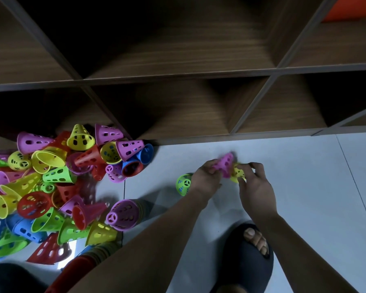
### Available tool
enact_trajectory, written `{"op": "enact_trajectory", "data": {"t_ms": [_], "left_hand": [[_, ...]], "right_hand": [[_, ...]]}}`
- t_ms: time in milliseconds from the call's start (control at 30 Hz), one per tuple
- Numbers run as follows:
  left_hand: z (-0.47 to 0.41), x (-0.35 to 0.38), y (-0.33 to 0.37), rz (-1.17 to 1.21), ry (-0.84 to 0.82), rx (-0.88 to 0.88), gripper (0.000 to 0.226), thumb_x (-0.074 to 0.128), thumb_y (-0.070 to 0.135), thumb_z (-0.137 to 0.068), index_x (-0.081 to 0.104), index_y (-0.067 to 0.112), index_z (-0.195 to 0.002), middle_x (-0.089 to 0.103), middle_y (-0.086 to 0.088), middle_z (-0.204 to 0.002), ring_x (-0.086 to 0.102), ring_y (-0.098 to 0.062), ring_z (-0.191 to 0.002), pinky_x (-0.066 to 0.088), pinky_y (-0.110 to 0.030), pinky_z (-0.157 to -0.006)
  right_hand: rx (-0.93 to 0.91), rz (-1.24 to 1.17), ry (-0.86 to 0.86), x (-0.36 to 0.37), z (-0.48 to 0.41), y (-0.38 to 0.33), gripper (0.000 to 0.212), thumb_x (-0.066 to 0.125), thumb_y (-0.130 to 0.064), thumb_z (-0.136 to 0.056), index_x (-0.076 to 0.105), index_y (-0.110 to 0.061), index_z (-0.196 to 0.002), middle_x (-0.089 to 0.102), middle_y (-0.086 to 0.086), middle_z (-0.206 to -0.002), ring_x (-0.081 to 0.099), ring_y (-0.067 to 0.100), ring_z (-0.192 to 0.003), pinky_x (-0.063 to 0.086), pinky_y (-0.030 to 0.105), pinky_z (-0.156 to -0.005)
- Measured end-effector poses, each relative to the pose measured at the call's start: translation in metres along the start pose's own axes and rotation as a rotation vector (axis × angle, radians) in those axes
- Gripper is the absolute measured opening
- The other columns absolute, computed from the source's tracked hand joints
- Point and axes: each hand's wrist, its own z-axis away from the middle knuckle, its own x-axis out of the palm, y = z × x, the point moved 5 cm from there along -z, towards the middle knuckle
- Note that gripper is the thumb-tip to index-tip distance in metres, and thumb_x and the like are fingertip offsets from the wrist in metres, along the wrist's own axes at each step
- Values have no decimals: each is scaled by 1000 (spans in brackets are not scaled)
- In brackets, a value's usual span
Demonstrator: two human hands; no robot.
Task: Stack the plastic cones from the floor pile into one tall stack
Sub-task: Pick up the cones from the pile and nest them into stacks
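The person is gripping a pink cone point(224, 164) in the left hand point(205, 178) and a yellow cone point(238, 174) in the right hand point(255, 182). The fingers of both hands are curling round their cones, well to the right of the pile point(51, 187) and over the floor point(304, 187). The two cones are touching, and motion is smearing both.

The pink one seems to be lying with its long axis running away from the person, narrow end farthest. Which way the yellow one is facing cannot be told.

If tip and mouth are not lining up, the cones are likely to wedge crooked instead of nesting. A forced push could then pop one out of the fingers and send it rolling across the smooth floor. A green cone point(184, 183) is sitting on the floor just beside the left wrist, on the pile's side, where a sweeping arm could knock it away. A purple-topped stack point(123, 214) is waiting at the pile's right edge.
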Motion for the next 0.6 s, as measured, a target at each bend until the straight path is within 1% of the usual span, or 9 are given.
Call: {"op": "enact_trajectory", "data": {"t_ms": [33,100,133,200,233,300,367,500,600], "left_hand": [[-1,0,-2,70,-9,-28,33,61,14,-103,69,23,-134,76,-7,-123,73,-15,-91,64,-29,-81],[1,1,-1,150,-10,-81,23,63,9,-103,76,17,-120,79,-5,-99,71,-7,-69,60,-22,-70],[2,1,-1,135,-1,-92,19,63,7,-102,77,16,-112,77,-2,-87,69,-6,-62,59,-22,-68],[4,1,-1,58,18,-74,16,65,8,-100,76,18,-95,72,1,-77,64,-12,-62,58,-30,-73],[5,0,-2,35,38,-49,14,66,9,-99,76,18,-93,72,0,-77,63,-14,-66,58,-33,-76],[8,-2,-1,31,82,15,13,67,7,-97,78,14,-100,74,-3,-81,64,-16,-68,57,-32,-74],[13,-3,4,43,112,85,18,66,3,-96,79,15,-100,77,-5,-84,68,-18,-70,61,-35,-75],[26,-15,21,21,161,226,21,62,6,-101,79,19,-98,79,4,-88,71,-13,-77,57,-27,-73],[37,-36,24,113,195,241,27,55,5,-103,76,20,-100,80,0,-94,70,-19,-82,54,-33,-73]], "right_hand": [[7,-5,-15,1,0,1,43,67,-5,-91,60,-22,-130,46,3,-142,67,37,-72,54,34,-60],[15,-9,-30,4,0,2,44,66,-5,-91,59,-22,-130,48,1,-143,67,37,-74,57,38,-62],[13,-14,-29,4,1,2,42,65,-4,-91,60,-22,-129,50,1,-140,67,37,-74,58,40,-61],[14,-40,-22,3,2,2,38,64,-2,-92,63,-21,-125,53,1,-131,67,38,-74,59,42,-62],[18,-60,-16,2,2,1,36,63,-2,-92,65,-20,-124,55,2,-127,67,37,-75,59,42,-63],[21,-104,6,-2,4,2,33,63,-2,-94,66,-18,-123,57,4,-123,67,35,-77,58,42,-65],[22,-175,40,-6,7,2,30,64,-2,-94,67,-18,-120,59,4,-119,66,32,-79,57,40,-67],[123,-342,108,-19,8,3,27,67,-8,-97,67,-26,-116,62,-2,-111,69,20,-80,50,31,-70],[175,-432,124,-33,7,-6,26,66,-12,-99,67,-30,-118,63,-6,-112,71,13,-82,56,34,-71]]}}
